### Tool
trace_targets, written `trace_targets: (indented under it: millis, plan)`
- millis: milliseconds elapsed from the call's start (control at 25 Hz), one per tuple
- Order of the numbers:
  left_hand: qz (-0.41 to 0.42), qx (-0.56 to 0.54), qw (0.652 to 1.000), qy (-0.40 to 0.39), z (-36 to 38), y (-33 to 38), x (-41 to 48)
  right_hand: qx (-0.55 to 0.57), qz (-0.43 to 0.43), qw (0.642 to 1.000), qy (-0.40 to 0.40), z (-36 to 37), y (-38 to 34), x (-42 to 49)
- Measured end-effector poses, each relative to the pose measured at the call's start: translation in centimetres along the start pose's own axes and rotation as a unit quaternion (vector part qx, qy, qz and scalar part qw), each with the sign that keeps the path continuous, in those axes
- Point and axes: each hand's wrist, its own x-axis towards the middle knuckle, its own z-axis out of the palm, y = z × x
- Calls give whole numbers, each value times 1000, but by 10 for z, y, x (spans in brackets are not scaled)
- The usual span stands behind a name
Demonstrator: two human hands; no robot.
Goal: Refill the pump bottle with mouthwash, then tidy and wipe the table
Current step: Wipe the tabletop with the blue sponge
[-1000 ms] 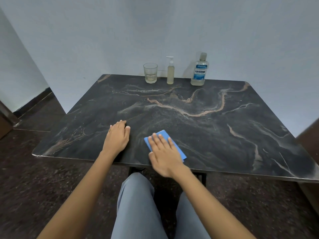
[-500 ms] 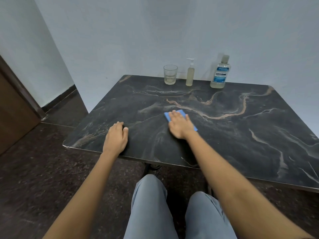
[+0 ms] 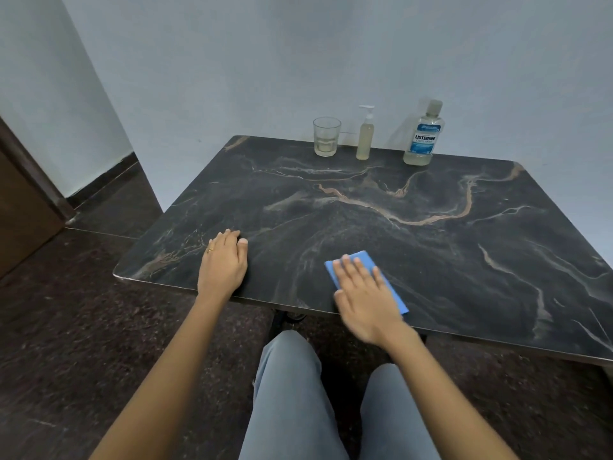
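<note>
My right hand [image 3: 365,293] lies flat, fingers spread, pressing a folded blue cloth [image 3: 389,287] onto the dark marble table [image 3: 431,260] near its front edge. My left hand [image 3: 224,263] rests palm down on the table's front left part, holding nothing. Along the back edge by the wall stand a clear glass [image 3: 326,136] with a little liquid, a slim pump bottle [image 3: 365,136] filled with pale liquid, and a Listerine mouthwash bottle [image 3: 423,136], capped and upright.
A pale wall runs right behind the table. A brown door [image 3: 23,207] stands at the far left. Dark stone floor [image 3: 83,327] surrounds the table, and my grey-trousered legs [image 3: 292,393] are below its front edge.
My right hand slid the blue cloth out toward the table's middle, then pulled it back to the front edge. The left hand stayed planted.
</note>
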Motion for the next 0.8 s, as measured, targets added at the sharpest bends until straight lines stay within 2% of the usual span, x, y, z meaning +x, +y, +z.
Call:
trace_targets:
  millis: [160,280,360,560,800]
  plan:
    - [-12,-72,997,35,-3,1,-6,11,-164,986,-26,15,-71,28]
    - [-48,-129,989,55,-5,0,-7,19,-205,978,-33,17,-100,69]
    - [-45,-126,990,35,-4,-1,-5,25,-189,981,-35,15,-109,100]
    - [14,13,999,-32,4,-3,1,33,-104,993,-47,6,-97,171]
    - [42,42,997,-40,7,-3,2,37,11,998,-40,-23,-17,222]
